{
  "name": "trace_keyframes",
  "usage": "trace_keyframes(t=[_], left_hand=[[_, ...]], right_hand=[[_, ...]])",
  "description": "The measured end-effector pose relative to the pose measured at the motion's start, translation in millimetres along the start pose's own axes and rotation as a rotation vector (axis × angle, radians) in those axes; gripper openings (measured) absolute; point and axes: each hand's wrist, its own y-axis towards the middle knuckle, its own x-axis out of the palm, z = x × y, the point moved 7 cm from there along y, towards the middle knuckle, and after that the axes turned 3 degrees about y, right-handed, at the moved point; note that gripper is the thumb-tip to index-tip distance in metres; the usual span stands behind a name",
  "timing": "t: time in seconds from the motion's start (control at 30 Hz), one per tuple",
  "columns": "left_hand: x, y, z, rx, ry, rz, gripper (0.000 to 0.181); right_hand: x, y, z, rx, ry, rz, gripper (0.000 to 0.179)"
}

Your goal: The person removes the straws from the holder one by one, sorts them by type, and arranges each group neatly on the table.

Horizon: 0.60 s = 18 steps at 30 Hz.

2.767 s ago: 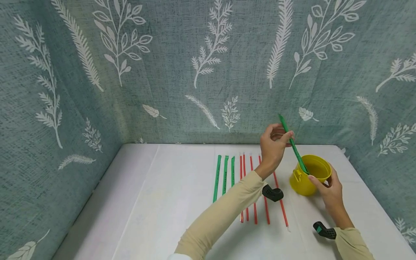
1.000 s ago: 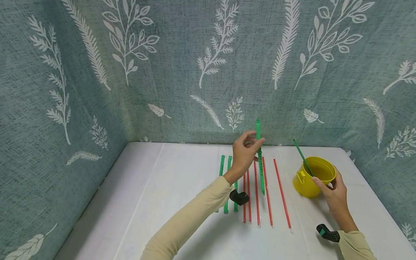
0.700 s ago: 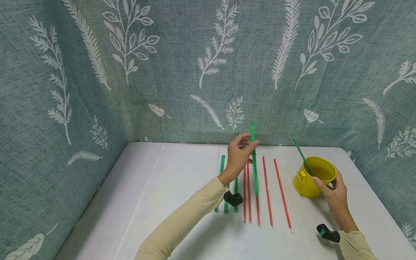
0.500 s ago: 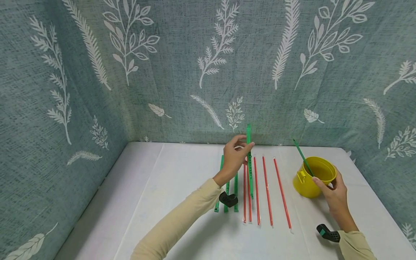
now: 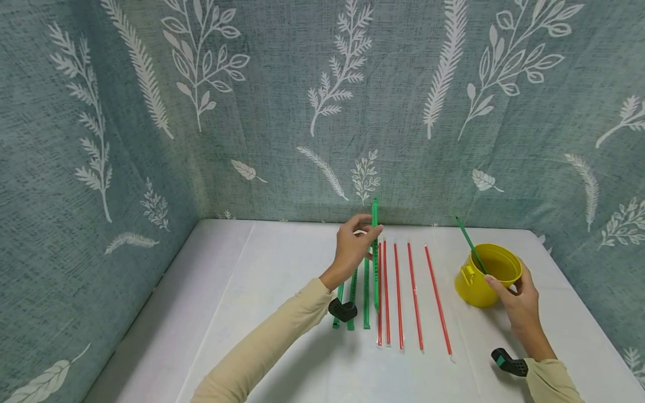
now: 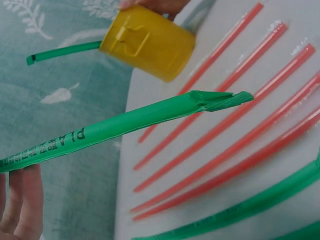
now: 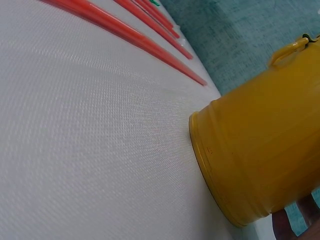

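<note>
My left hand (image 5: 353, 243) pinches a green wrapped straw (image 5: 375, 274) between thumb and fingers. This straw hangs nearly upright over the table, just left of the red straws; dark print shows on its wrapper in the left wrist view. Three more green wrapped straws (image 5: 367, 291) lie side by side below that hand, partly covered by it and the wrist camera. At the right, my right hand (image 5: 521, 305) grips a small yellow bucket (image 5: 468, 290) by its rim and side. Another green straw (image 5: 467, 238) leans inside the bucket, its upper end sticking out.
Several red straws (image 5: 413, 285) in clear wrappers lie in a row between the green ones and the bucket. The white-covered table (image 5: 267, 268) ends at a leaf-patterned cloth backdrop (image 5: 282, 112) behind and at the sides.
My left hand has moved left from the bucket, carrying a green straw past the red ones. A green straw now leans alone in the bucket. The right hand keeps its grip on the bucket.
</note>
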Motion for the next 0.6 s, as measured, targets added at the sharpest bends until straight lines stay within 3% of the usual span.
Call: trace_keyframes(t=[0.27, 0.47, 0.6], left_hand=[[-5.6, -0.8, -7.8, -0.042, 0.018, -0.026, 0.035], [-18.4, -1.3, -17.3, -0.073, 0.031, -0.030, 0.035], [-26.3, -1.3, -27.1, -0.127, 0.036, -0.026, 0.036]], right_hand=[[-3, 0.6, 0, -0.006, -0.007, 0.005, 0.070], [0, 1.0, 1, -0.008, -0.006, 0.004, 0.070], [0, 1.4, 2, 0.012, -0.002, 0.009, 0.071]])
